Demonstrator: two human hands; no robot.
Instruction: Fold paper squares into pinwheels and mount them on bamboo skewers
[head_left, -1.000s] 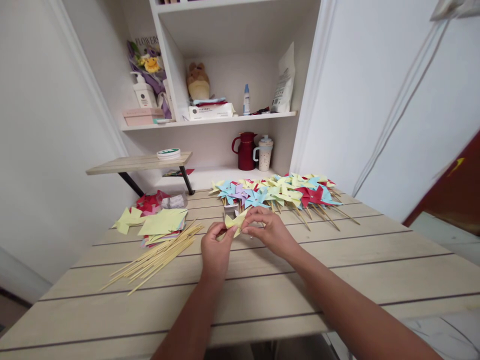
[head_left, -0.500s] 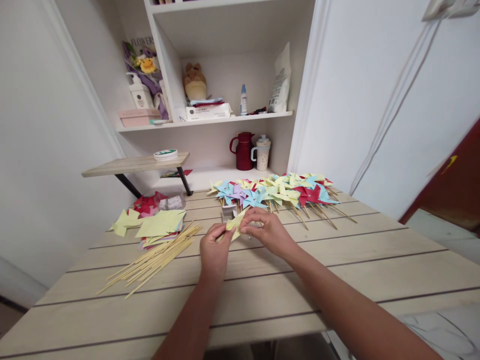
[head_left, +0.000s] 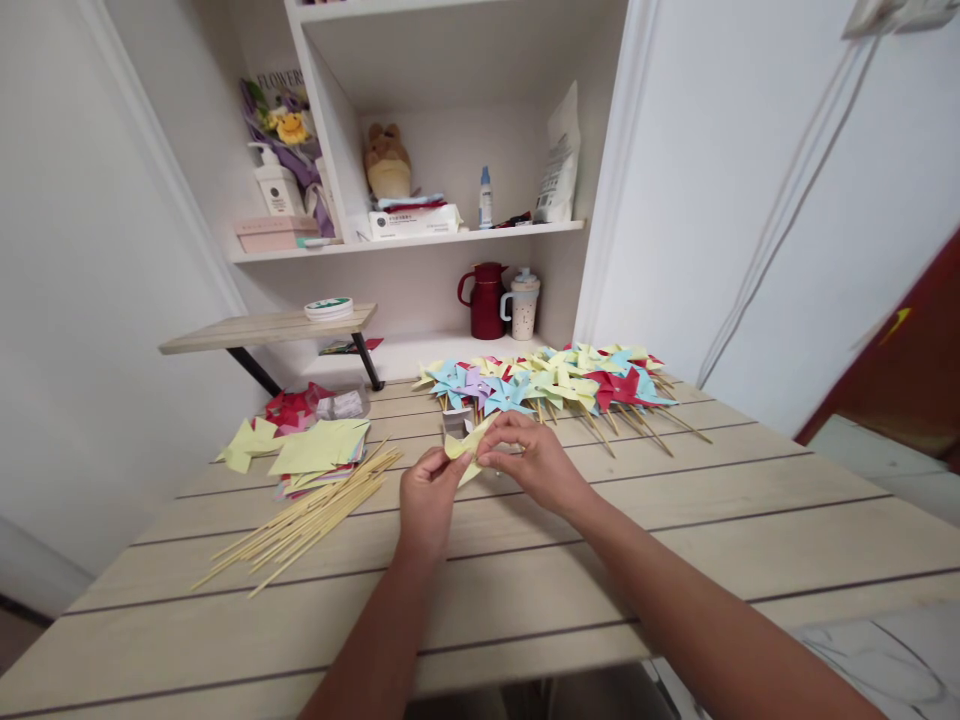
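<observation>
Both hands pinch a yellow paper pinwheel above the middle of the table. My left hand grips its lower left side between thumb and fingers. At its right side, my right hand is closed with fingertips and thumb pressed on the paper; anything small between them is hidden. Just behind the paper stands a small clear box. To the left lie a bundle of thin wooden sticks and a stack of yellow paper sheets. Finished pinwheels on sticks are heaped behind my right hand.
A wooden riser on black legs stands back left, with a round white container on it. Red paper pieces lie beneath. A red jug and a cup stand in the shelf behind the table.
The yellow paper has shifted slightly between the fingers, and its upper left part now looks more curved. Both hands stay in nearly the same place.
</observation>
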